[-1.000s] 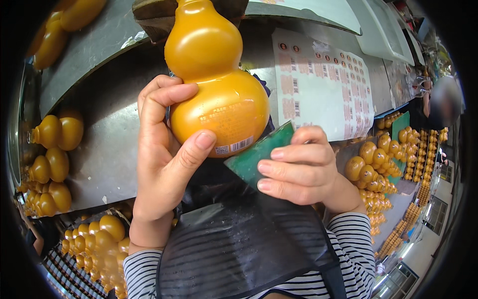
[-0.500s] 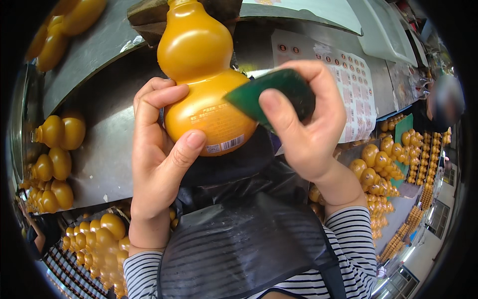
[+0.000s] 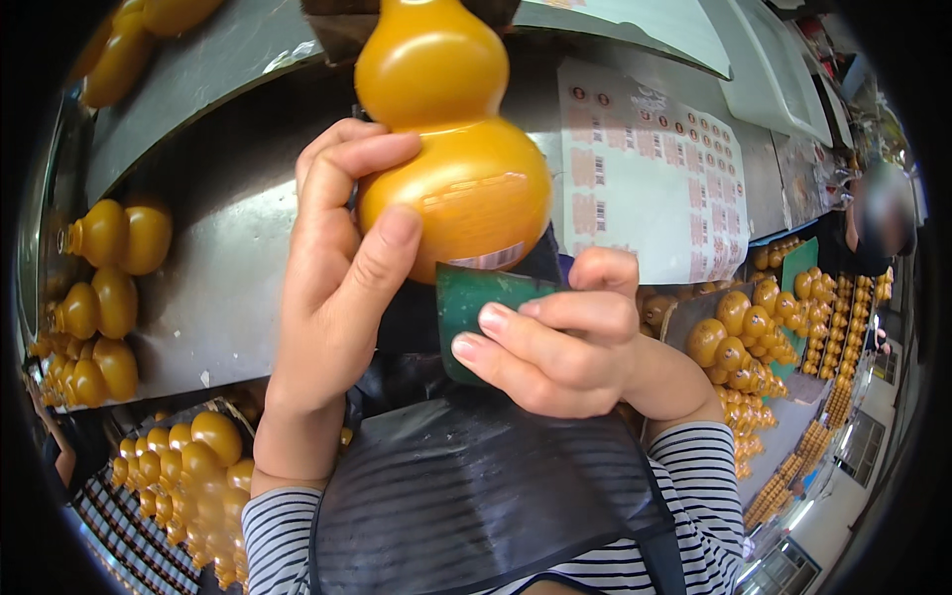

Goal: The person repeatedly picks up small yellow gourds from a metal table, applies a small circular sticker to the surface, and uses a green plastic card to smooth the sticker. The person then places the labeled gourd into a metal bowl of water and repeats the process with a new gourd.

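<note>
A glossy amber gourd-shaped bottle (image 3: 456, 169) lies tilted away from me, its narrow end at the top of the view. My left hand (image 3: 347, 248) grips its lower bulb from the left, thumb on the near side and fingers round the waist. On that bulb sits a clear label (image 3: 486, 253) with fine print and a barcode. My right hand (image 3: 565, 337) holds a flat green scraper (image 3: 476, 307), fingers on its face, with its upper edge at the base of the bottle by the barcode.
A sheet of printed stickers (image 3: 654, 178), partly peeled, lies on the metal bench to the right. Several amber bottles (image 3: 104, 297) line the bench's left side. More bottles fill racks (image 3: 188, 476) at lower left and rows at right. A white tray (image 3: 773, 79) stands at upper right.
The green scraper has gone from the bottle's right side down to its base, and my right hand has turned over. The bottle and my left hand have shifted slightly right.
</note>
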A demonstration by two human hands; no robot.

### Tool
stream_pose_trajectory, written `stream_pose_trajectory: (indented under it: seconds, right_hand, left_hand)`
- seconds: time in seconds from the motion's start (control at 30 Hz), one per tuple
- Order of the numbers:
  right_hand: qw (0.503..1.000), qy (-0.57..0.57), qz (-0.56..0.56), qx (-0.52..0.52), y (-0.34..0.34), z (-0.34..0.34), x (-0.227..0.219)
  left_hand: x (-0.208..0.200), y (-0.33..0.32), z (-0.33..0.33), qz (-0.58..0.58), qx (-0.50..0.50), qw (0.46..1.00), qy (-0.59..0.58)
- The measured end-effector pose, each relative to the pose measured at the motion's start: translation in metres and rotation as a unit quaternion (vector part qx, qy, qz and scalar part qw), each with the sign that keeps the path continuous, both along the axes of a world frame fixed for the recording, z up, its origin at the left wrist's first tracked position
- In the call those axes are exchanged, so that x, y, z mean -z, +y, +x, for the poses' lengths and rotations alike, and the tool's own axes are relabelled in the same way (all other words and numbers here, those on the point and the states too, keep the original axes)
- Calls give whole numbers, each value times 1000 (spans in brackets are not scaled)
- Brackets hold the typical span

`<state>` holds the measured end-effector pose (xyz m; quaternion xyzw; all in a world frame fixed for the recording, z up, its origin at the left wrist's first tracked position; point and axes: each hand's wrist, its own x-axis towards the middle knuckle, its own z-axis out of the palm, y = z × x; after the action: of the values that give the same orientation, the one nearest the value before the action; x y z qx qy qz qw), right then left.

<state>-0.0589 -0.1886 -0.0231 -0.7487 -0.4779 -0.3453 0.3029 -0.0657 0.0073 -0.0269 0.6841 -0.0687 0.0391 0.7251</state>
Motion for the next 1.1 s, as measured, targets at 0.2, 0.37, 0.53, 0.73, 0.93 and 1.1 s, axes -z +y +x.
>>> stream_pose_trajectory:
  seconds: [0.2, 0.37, 0.53, 0.73, 0.93, 1.1]
  right_hand:
    - [999, -49, -17, 17, 32, -8, 8]
    - [963, 262, 38, 55, 37, 15, -34]
    - [780, 528, 334, 43, 16, 53, -25]
    - [917, 320, 215, 106, -10, 39, -5]
    - [614, 687, 388, 30, -114, 49, 52]
    - [655, 691, 299, 67, -171, 91, 43]
  left_hand:
    - [9, -2, 1, -94, 12, 995, -6]
    - [4, 4, 3, -68, -1, 998, 10]
    - [-3, -6, 15, 127, -94, 985, -64]
    - [-2, -11, 22, 1, -154, 987, -39]
    - [22, 6, -6, 143, -16, 985, -97]
    - [10, 3, -13, 211, -81, 972, -71]
